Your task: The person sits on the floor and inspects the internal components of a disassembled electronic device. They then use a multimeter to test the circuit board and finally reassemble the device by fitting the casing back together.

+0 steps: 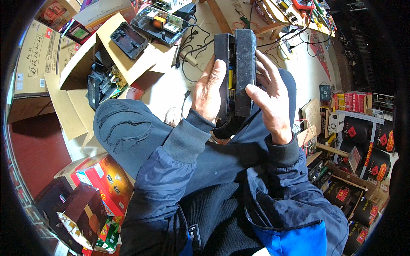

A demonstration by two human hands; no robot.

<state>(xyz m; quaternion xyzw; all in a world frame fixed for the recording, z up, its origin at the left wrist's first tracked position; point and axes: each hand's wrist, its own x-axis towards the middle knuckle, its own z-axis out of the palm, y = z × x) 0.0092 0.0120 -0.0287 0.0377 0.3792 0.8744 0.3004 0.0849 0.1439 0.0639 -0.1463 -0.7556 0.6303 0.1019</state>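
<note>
Between my two hands is a black plastic device casing (245, 72), held upright above my crossed legs. It is parted into two long halves, with a narrow gap where yellow parts and some circuitry show. My left hand (210, 91) presses on the left half, thumb up along its face and fingers behind it. My right hand (273, 100) grips the right half, its thumb on the near face and the fingers round the outer side. The right half looks dusty and scuffed. The lower end of the casing is close to my lap, and what lies behind it is hidden.
At left an open cardboard box (81, 64) holds black casings and circuit boards. An opened device (160, 24) and an empty black shell (128, 39) lie on its flaps. Cables (194, 51) trail over the floor. A cluttered wooden bench (273, 26) stands ahead; a red box (112, 181) sits lower left.
</note>
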